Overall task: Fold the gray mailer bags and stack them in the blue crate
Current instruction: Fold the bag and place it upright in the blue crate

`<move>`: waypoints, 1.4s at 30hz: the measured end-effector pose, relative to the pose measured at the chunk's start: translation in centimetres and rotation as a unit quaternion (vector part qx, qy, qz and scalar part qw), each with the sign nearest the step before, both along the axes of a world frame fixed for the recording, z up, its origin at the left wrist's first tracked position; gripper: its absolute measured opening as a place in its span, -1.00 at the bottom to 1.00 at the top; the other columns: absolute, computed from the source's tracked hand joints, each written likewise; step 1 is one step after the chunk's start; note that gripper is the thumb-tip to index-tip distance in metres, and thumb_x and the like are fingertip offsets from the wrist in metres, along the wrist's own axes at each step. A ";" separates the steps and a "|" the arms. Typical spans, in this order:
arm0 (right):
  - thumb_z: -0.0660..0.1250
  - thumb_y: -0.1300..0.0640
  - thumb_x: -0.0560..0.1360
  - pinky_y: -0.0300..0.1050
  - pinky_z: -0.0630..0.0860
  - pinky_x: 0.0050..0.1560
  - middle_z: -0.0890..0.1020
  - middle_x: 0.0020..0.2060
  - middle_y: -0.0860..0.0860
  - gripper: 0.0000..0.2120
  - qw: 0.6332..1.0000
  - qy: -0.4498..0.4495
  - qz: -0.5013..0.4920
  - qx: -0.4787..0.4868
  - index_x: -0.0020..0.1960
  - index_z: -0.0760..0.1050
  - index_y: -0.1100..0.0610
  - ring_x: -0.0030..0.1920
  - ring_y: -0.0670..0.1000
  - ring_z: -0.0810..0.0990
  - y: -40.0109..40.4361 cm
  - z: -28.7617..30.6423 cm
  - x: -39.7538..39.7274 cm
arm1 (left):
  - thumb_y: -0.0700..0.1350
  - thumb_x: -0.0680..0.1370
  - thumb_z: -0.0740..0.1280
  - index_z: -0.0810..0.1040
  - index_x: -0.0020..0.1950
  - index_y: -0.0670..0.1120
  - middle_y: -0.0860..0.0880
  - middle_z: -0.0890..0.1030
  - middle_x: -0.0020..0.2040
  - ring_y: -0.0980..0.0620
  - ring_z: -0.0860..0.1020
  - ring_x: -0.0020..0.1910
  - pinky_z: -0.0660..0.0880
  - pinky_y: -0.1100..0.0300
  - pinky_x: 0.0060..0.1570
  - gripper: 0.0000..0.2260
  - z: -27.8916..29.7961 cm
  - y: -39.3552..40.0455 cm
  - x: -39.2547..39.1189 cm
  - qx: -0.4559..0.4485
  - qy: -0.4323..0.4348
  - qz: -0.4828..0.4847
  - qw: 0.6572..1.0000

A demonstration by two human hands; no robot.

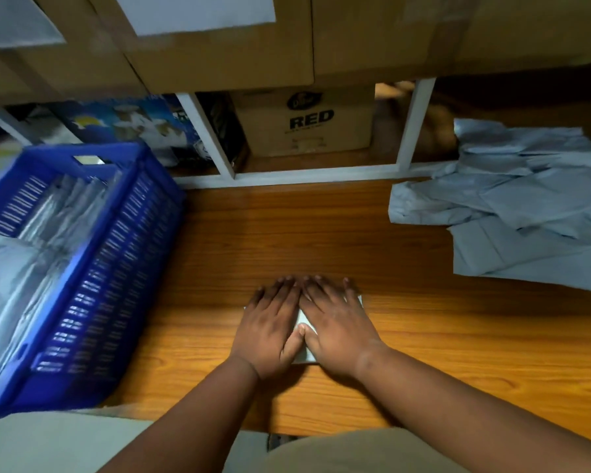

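Note:
A folded gray mailer bag (303, 356) lies on the wooden table, almost wholly covered by my hands. My left hand (270, 326) and my right hand (335, 322) lie flat side by side on it, fingers straight, thumbs touching, pressing it down. The blue crate (116, 254) stands at the left and holds several folded gray bags (24, 268). A loose pile of unfolded gray mailer bags (526, 206) lies at the right rear of the table.
The wooden table (287, 240) runs between crate and pile. Behind it a white frame (321, 174) fronts a shelf holding a cardboard box marked RED (307, 124) and a blue printed box (127, 124). Large cardboard boxes (219, 46) loom above.

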State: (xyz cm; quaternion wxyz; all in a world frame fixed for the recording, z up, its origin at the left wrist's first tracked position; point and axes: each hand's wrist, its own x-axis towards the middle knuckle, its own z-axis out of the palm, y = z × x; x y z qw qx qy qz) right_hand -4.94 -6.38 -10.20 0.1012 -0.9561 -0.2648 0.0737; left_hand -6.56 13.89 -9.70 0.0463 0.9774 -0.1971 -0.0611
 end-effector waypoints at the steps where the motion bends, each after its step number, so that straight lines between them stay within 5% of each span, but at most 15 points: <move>1: 0.00 -0.28 0.67 0.38 -0.11 0.65 0.15 0.72 0.04 -0.30 1.000 0.004 -0.002 -0.003 0.73 0.10 0.00 0.72 0.10 0.00 -0.5 0.0 0.0 | 0.28 0.71 -0.01 0.18 0.72 -0.10 -0.11 0.20 0.71 -0.11 0.15 0.70 0.17 -0.22 0.58 -0.32 -0.1 0.4 -0.2 0.008 0.001 0.003 1.000; 7: -0.10 -0.40 0.66 0.27 -0.16 0.67 0.02 0.74 0.04 -0.24 1.000 0.010 -0.010 -0.011 0.74 0.04 -0.04 0.73 0.10 -0.12 -1.7 0.0 0.0 | 0.32 0.71 -0.02 0.08 0.75 -0.07 -0.10 0.06 0.74 -0.08 -0.01 0.73 0.07 -0.20 0.63 -0.30 -1.3 2.4 -1.4 0.010 -0.001 0.024 1.000; 12: -0.09 -0.44 0.65 0.31 -0.08 0.66 0.05 0.73 0.07 -0.23 1.000 0.003 -0.007 -0.018 0.73 0.11 -0.05 0.73 0.14 -0.08 -1.5 -0.3 0.1 | 0.32 0.69 -0.01 0.11 0.74 -0.08 -0.17 0.13 0.72 -0.17 0.07 0.71 0.08 -0.22 0.62 -0.28 -1.4 2.2 -1.1 0.003 -0.015 0.021 1.000; 17: -0.18 -0.61 0.54 0.32 -0.14 0.66 0.00 0.74 0.09 -0.05 0.999 0.018 0.001 -0.035 0.74 0.08 -0.04 0.73 0.15 -0.12 -1.4 0.4 -0.2 | 0.40 0.66 -0.04 0.12 0.73 -0.10 -0.22 0.12 0.72 -0.23 0.09 0.70 0.06 -0.24 0.63 -0.21 -0.8 2.0 -1.0 0.012 0.003 0.010 1.000; 20: -0.07 -0.68 0.45 0.30 -0.23 0.65 -0.07 0.74 0.07 0.05 0.997 0.056 0.023 -0.055 0.73 0.05 -0.05 0.72 0.11 -0.23 -2.0 1.2 0.4 | 0.48 0.62 0.07 0.17 0.70 -0.07 -0.22 0.08 0.72 -0.24 0.04 0.70 -0.01 -0.22 0.65 -0.17 0.0 2.6 -0.6 -0.006 0.046 0.002 0.999; 23: 0.10 -0.72 0.30 0.29 -0.05 0.65 0.14 0.69 0.07 0.10 0.994 0.075 0.043 -0.069 0.63 0.19 -0.06 0.70 0.14 0.01 -2.1 2.9 1.0 | 0.55 0.49 0.24 0.37 0.50 -0.01 -0.16 0.29 0.54 -0.24 0.30 0.51 0.26 -0.14 0.53 -0.20 1.7 3.0 -0.9 -0.037 0.059 0.020 0.997; 26: 0.32 -0.64 0.28 0.12 0.42 0.37 0.48 0.39 0.03 -0.07 0.992 0.072 0.062 -0.081 0.42 0.29 -0.07 0.39 0.13 0.46 -0.9 5.1 2.4 | 0.48 0.44 0.37 0.37 0.31 0.04 -0.03 0.49 0.28 -0.12 0.49 0.24 0.48 -0.05 0.20 -0.34 4.6 2.4 -0.7 -0.016 0.062 0.056 0.996; 28: 0.44 -0.50 0.38 0.05 0.51 0.15 0.58 0.21 0.01 -0.30 0.992 0.074 0.073 -0.070 0.29 0.31 -0.10 0.19 0.11 0.57 0.1 6.9 3.7 | 0.30 0.50 0.46 0.38 0.25 0.09 0.01 0.59 0.17 -0.08 0.58 0.12 0.56 -0.04 0.07 -0.51 6.7 2.7 -0.1 -0.040 0.076 0.087 0.993; 33: 0.39 -0.24 0.61 0.06 0.56 0.03 0.56 0.06 -0.08 -0.76 0.992 0.046 0.097 -0.059 0.12 0.40 -0.16 0.05 0.03 0.56 3.8 13.5 8.6 | 0.08 0.56 0.49 0.56 0.11 0.11 0.09 0.60 0.07 0.01 0.59 0.06 0.60 -0.03 0.09 -0.80 13.2 7.1 3.2 -0.075 0.031 0.135 0.987; 42: 0.36 -0.12 0.66 0.03 0.63 0.09 0.58 0.11 -0.19 -0.85 0.986 -0.060 0.142 0.065 0.22 0.50 -0.23 0.08 -0.08 0.59 16.9 27.3 15.6 | 0.04 0.57 0.49 0.52 -0.12 0.05 0.05 0.61 -0.09 -0.02 0.59 -0.07 0.38 0.13 -0.17 -0.81 28.4 21.0 4.9 -0.063 -0.143 0.206 0.966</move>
